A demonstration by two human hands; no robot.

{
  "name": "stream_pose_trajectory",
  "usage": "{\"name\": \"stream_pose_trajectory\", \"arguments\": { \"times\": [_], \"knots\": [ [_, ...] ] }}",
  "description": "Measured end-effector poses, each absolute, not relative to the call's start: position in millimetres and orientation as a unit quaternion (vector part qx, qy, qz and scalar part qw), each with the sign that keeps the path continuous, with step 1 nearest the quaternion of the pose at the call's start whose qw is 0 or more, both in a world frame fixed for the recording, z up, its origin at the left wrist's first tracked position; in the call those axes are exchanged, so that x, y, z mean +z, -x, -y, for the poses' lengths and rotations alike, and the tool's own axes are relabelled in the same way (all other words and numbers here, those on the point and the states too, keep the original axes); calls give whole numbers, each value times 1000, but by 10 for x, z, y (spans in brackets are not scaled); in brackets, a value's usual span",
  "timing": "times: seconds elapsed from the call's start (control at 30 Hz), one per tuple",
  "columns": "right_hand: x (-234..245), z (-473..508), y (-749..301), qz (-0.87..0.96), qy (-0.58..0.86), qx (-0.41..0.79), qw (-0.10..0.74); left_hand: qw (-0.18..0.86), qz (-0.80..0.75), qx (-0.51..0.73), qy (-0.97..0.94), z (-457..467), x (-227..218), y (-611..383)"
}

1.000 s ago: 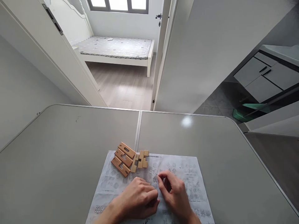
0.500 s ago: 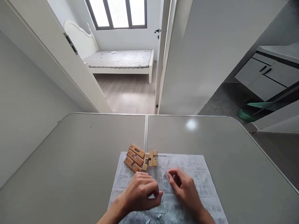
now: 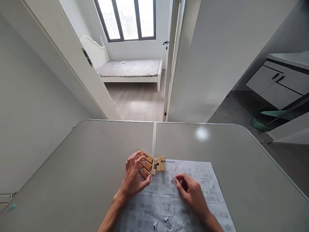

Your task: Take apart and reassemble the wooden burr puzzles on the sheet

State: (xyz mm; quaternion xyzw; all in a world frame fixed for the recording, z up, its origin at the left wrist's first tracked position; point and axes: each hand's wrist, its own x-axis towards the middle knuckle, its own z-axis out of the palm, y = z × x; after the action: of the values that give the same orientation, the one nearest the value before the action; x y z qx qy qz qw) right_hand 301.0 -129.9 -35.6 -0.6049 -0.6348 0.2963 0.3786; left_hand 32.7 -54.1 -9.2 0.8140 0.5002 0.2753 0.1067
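Several notched wooden puzzle pieces (image 3: 151,162) lie in a cluster at the top left corner of a printed paper sheet (image 3: 193,193) on the grey table (image 3: 72,167). My left hand (image 3: 134,177) reaches over the darker pieces on the left of the cluster, fingers spread and touching them, thumb out to the right. My right hand (image 3: 190,191) rests on the sheet to the right, fingers curled loosely downward, with nothing visible in them. The paler pieces (image 3: 159,163) sit untouched just right of my left hand.
A seam (image 3: 154,138) splits the table down the middle. Beyond the far edge an open doorway leads to a room with a bed (image 3: 131,69). Grey cabinets (image 3: 280,83) and a green dustpan (image 3: 263,120) stand at the right.
My left hand has gone from a closed pose on the sheet forward and left to the wooden pieces, opening its fingers. My right hand barely shifted. The camera tilted up.
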Motion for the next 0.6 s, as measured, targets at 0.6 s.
{"name": "stream_pose_trajectory", "arguments": {
  "times": [0.6],
  "knots": [
    [-394, 1292, -3005, 634, 603, 299, 382, 118, -496, 267, -817, 542, -160, -299]
  ]
}}
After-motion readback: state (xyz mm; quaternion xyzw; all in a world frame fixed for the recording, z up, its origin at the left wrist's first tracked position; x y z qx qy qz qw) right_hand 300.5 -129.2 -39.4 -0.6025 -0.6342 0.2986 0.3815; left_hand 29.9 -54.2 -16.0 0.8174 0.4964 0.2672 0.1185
